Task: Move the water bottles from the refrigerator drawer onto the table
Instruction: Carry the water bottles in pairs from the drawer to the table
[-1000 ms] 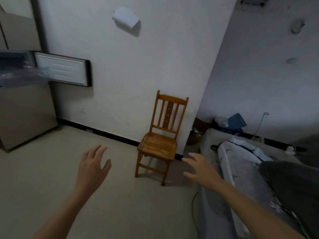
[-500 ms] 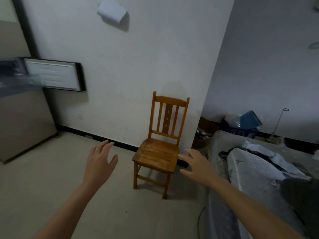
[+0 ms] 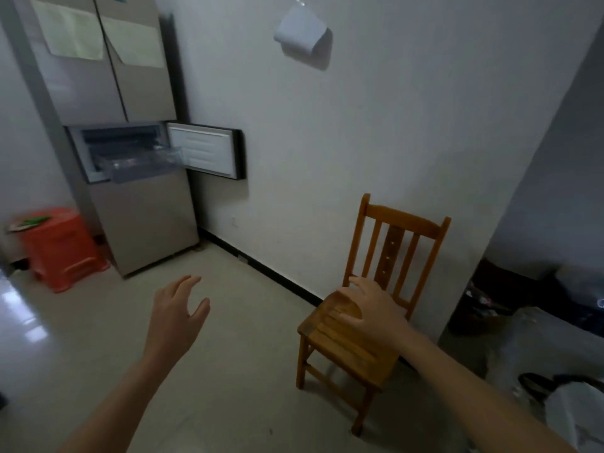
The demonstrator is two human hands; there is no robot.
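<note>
A tall beige refrigerator (image 3: 143, 220) stands at the far left against the wall. Its small middle door (image 3: 206, 152) is swung open to the right, and a clear drawer (image 3: 143, 161) is pulled out of the compartment. What lies in the drawer is too blurred to make out. My left hand (image 3: 176, 315) is raised over the floor, fingers relaxed, holding nothing. My right hand (image 3: 369, 305) is raised in front of the wooden chair seat, fingers spread and empty. No water bottle is plainly visible.
A wooden chair (image 3: 369, 308) stands against the white wall on the right. An orange plastic stool (image 3: 62, 250) sits left of the refrigerator. A cluttered grey surface (image 3: 536, 348) with bags fills the lower right. Pale tiled floor (image 3: 228, 371) lies between me and the refrigerator.
The view has swung left, bringing the whole refrigerator and the orange stool into sight. Both hands stay raised and empty.
</note>
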